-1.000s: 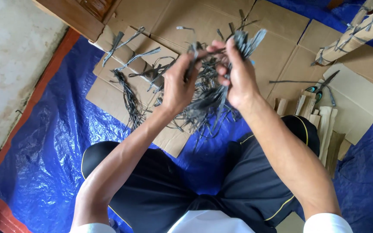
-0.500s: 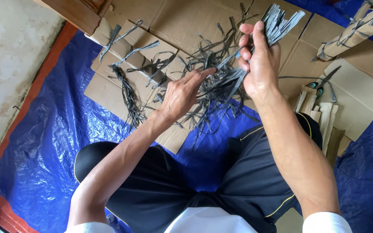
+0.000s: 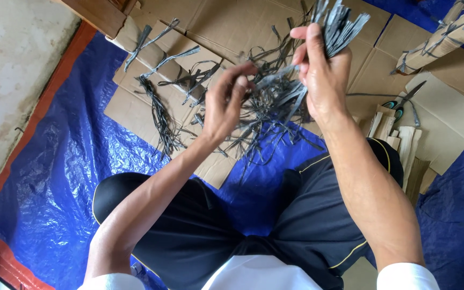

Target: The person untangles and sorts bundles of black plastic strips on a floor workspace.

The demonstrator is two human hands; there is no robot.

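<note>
Strip bundle [image 3: 339, 24]: upper ends cut off by the top edge.
Right hand [image 3: 320, 75]: palm hides the gripped part of the strips.
Scissors [image 3: 404, 102]: handles partly hidden behind the wooden slats [image 3: 398, 139].
Wrapped stick [image 3: 441, 40]: far end runs out of frame at the upper right.

We see grey strips [image 3: 291, 91] thin, dull, plastic-like; cardboard sheets [image 3: 226, 21] matt brown; blue tarp [image 3: 65, 177] glossy, crinkled; black shorts [image 3: 296, 225] smooth cloth; concrete floor [image 3: 12, 70] rough.
</note>
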